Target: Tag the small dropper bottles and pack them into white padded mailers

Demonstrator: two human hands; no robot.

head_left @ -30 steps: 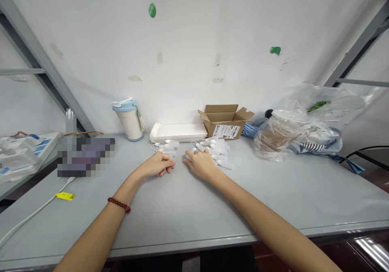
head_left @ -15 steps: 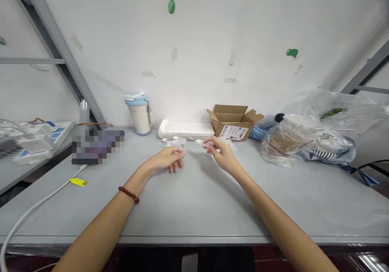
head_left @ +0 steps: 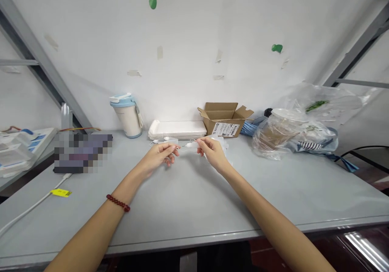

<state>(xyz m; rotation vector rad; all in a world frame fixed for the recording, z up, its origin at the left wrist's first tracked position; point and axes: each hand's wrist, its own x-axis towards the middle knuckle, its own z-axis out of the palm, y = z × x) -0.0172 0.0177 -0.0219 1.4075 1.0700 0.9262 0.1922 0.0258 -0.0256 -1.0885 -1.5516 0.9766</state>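
Note:
My right hand (head_left: 211, 150) pinches a small translucent bottle with a white pointed tip (head_left: 191, 144) between thumb and fingers. The tip points left, and a thin end reaches toward my left hand (head_left: 162, 154). My left thumb and fingers are closed together at that thin end; what they grip is too small to make out. Behind the left hand lie other small clear bottles with white tips (head_left: 166, 139) and thin loops. A heap of clear plastic pieces (head_left: 221, 141) is partly hidden behind my right hand.
A stack of white envelopes (head_left: 179, 129) and an open cardboard box (head_left: 225, 120) stand along the wall. A cream tumbler (head_left: 129, 118) is to their left. Plastic-bagged containers (head_left: 273, 132) sit at right. On the left are a blurred-out device (head_left: 83, 152), a white cable (head_left: 33, 205) and power strips (head_left: 27, 150).
My hands have come closer together, and my left fingers have closed at the thin end of the bottle's tip. The camera view has turned slightly to the right.

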